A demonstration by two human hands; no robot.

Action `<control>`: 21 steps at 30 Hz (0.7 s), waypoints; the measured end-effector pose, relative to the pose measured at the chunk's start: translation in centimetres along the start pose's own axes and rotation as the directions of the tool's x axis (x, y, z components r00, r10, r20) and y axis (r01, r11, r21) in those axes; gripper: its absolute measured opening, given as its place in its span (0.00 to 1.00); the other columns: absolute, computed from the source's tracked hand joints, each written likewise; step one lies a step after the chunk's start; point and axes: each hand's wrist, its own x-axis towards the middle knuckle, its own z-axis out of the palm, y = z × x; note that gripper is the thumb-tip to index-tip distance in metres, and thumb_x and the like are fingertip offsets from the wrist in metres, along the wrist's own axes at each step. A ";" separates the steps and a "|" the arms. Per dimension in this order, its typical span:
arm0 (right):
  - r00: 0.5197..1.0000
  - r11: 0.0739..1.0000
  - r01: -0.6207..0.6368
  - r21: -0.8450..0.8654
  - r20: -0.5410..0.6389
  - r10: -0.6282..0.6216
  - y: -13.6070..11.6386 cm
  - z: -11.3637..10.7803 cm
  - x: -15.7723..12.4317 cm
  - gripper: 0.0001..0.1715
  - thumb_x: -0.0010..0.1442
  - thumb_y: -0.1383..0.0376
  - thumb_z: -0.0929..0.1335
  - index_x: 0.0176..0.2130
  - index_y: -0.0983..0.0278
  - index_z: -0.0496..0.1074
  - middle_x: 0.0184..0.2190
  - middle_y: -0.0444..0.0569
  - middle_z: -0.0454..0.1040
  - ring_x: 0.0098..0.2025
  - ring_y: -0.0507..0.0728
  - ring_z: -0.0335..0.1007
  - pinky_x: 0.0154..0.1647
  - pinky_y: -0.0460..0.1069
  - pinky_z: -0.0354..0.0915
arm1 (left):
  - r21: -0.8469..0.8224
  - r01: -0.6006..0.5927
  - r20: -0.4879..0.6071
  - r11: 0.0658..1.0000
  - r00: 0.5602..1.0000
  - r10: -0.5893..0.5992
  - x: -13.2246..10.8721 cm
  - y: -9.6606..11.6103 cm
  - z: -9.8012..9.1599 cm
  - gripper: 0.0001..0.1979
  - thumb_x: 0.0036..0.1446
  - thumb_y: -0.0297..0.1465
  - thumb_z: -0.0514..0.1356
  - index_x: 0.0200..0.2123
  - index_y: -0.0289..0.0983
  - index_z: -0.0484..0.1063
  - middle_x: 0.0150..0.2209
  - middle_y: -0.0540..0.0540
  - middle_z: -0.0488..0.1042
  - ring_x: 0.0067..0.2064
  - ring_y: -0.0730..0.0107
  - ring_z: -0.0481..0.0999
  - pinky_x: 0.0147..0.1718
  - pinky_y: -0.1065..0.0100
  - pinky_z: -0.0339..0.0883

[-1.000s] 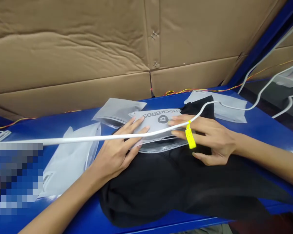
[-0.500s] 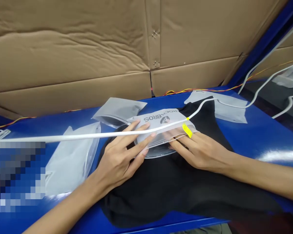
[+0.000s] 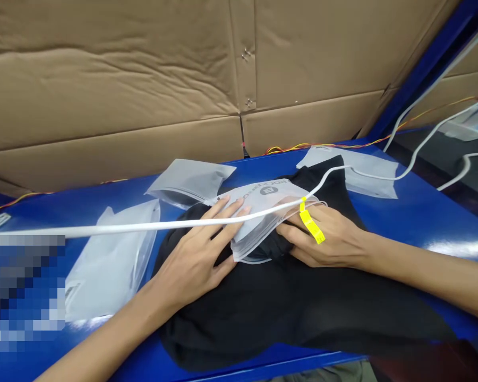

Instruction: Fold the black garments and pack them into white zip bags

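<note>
Two hands work a frosted pouch, its round logo and lettering too blurred to read, atop black cloth on the counter: left hand grip spread flat at nine o'clock, right hand pinching its three o'clock edge.

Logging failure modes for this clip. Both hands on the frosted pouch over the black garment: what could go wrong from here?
1. The white cable crosses in front of the left hand and the frosted pouch, its yellow tag over the right hand; it could snag fingers or drag the pouch.
2. The black garment reaches the blue table's near edge; it may slide off.
</note>
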 end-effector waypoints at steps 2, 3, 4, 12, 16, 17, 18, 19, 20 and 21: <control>0.997 0.999 -0.037 0.027 0.064 0.035 -0.1 0.0 0.1 0.14 0.63 0.74 0.62 0.37 0.65 0.75 0.29 0.52 0.78 0.28 0.57 0.69 0.30 0.51 0.63 | 0.002 0.001 0.013 1.000 1.000 -0.002 -0.1 -0.2 0.0 0.39 0.70 0.23 0.54 0.80 0.41 0.45 0.76 0.42 0.60 0.78 0.51 0.54 0.72 0.50 0.63; 0.995 0.998 -0.049 0.045 0.088 0.045 -0.1 0.0 0.0 0.13 0.62 0.73 0.62 0.35 0.64 0.75 0.26 0.50 0.75 0.26 0.57 0.67 0.28 0.51 0.60 | 0.000 0.005 0.015 1.000 1.000 -0.005 -0.1 -0.3 0.0 0.40 0.70 0.22 0.54 0.80 0.42 0.43 0.76 0.44 0.60 0.78 0.53 0.54 0.73 0.51 0.63; 0.994 0.996 -0.055 0.068 0.102 0.048 -0.1 0.0 0.0 0.12 0.62 0.72 0.62 0.34 0.63 0.74 0.25 0.49 0.74 0.25 0.57 0.66 0.28 0.50 0.59 | -0.003 0.010 0.013 1.000 1.000 -0.010 -0.1 -0.3 0.0 0.41 0.69 0.21 0.53 0.80 0.42 0.43 0.76 0.45 0.60 0.78 0.54 0.54 0.73 0.53 0.62; 0.999 0.919 0.010 0.395 0.030 -0.024 1.5 0.5 -2.3 0.12 0.62 0.73 0.63 0.42 0.59 0.71 0.37 0.49 0.81 0.36 0.56 0.76 0.34 0.50 0.69 | -0.021 0.000 0.043 1.000 0.999 0.001 0.0 -0.5 0.2 0.33 0.73 0.22 0.49 0.78 0.41 0.51 0.73 0.46 0.65 0.75 0.60 0.62 0.71 0.60 0.65; 0.985 0.784 0.173 0.596 -0.124 -0.123 1.8 0.3 -2.1 0.11 0.71 0.69 0.59 0.41 0.60 0.70 0.53 0.60 0.81 0.60 0.62 0.76 0.55 0.60 0.77 | 0.006 0.024 0.033 1.000 0.999 -0.024 -0.4 -1.1 -0.1 0.28 0.75 0.22 0.48 0.73 0.42 0.65 0.72 0.47 0.67 0.72 0.60 0.69 0.69 0.60 0.69; 0.975 0.758 0.217 0.615 -0.167 -0.144 1.7 0.3 -1.9 0.13 0.71 0.69 0.59 0.39 0.61 0.70 0.54 0.62 0.80 0.62 0.63 0.75 0.58 0.63 0.76 | 0.015 0.037 0.015 0.999 0.999 -0.037 -0.5 -1.4 -0.3 0.27 0.75 0.22 0.48 0.72 0.43 0.67 0.72 0.47 0.68 0.71 0.60 0.70 0.67 0.61 0.71; 0.964 0.743 0.257 0.618 -0.217 -0.153 1.4 0.2 -1.7 0.13 0.70 0.70 0.59 0.38 0.62 0.70 0.53 0.64 0.81 0.63 0.64 0.75 0.60 0.64 0.76 | 0.027 0.048 -0.012 0.999 0.999 -0.047 -0.6 -1.6 -0.5 0.27 0.75 0.22 0.48 0.71 0.44 0.68 0.71 0.47 0.69 0.70 0.59 0.71 0.65 0.61 0.74; 0.954 0.740 0.283 0.610 -0.258 -0.153 1.1 0.1 -1.6 0.13 0.69 0.72 0.61 0.36 0.62 0.71 0.53 0.65 0.81 0.63 0.64 0.75 0.62 0.64 0.75 | 0.042 0.054 -0.048 0.998 0.997 -0.052 -0.7 -1.9 -0.7 0.27 0.75 0.21 0.48 0.70 0.45 0.69 0.69 0.47 0.71 0.70 0.57 0.72 0.64 0.61 0.75; 0.948 0.748 0.295 0.595 -0.280 -0.151 0.7 0.0 -1.6 0.13 0.67 0.72 0.62 0.34 0.62 0.71 0.52 0.64 0.81 0.63 0.64 0.75 0.63 0.63 0.75 | 0.058 0.057 -0.088 0.997 0.995 -0.052 -0.7 -2.1 -0.9 0.28 0.75 0.20 0.48 0.70 0.46 0.68 0.68 0.47 0.73 0.70 0.57 0.72 0.64 0.60 0.76; 0.945 0.761 0.298 0.576 -0.290 -0.151 0.2 -0.2 -1.7 0.13 0.66 0.72 0.63 0.32 0.61 0.71 0.52 0.61 0.82 0.64 0.63 0.75 0.64 0.61 0.75 | 0.068 0.050 -0.131 0.996 0.991 -0.041 -0.8 -2.3 -1.1 0.29 0.75 0.19 0.48 0.71 0.46 0.67 0.67 0.47 0.75 0.70 0.56 0.71 0.64 0.58 0.75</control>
